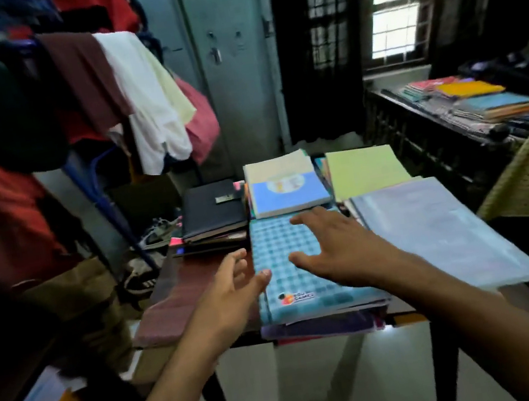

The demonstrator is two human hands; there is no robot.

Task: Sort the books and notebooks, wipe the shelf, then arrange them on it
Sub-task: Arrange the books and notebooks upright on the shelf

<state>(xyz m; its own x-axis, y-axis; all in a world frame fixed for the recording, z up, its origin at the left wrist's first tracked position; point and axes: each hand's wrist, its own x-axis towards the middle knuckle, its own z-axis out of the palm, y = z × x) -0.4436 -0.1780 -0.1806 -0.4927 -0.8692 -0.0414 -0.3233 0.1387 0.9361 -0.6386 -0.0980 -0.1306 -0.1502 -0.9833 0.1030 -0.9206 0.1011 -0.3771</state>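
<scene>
On a small dark table (164,278) in the middle of the room lie several stacks of books and notebooks, observed from above. To the left, a clothes rack (90,179) hung with garments crowds the table's edge; to the right, a dark shelf unit (420,141) under the window carries further books (483,103). Largest on the table is a pale plastic-covered notebook (441,231) at right, overhanging the near edge. Beside it, centre, a blue checked notebook (287,266) tops a stack and bears a small logo near its lower corner, the lettering too blurred to read. Behind it sit a light green notebook (364,169), a cream-and-blue book (285,186) and a black diary (212,208) with a metal clasp. A maroon cloth (175,304) lies at the table's left. The right hand (337,251) is over the checked notebook, fingers spread, grasping nothing. The left hand (232,288) is at that notebook's left edge, fingers loosely open, thumb at the cover.
</scene>
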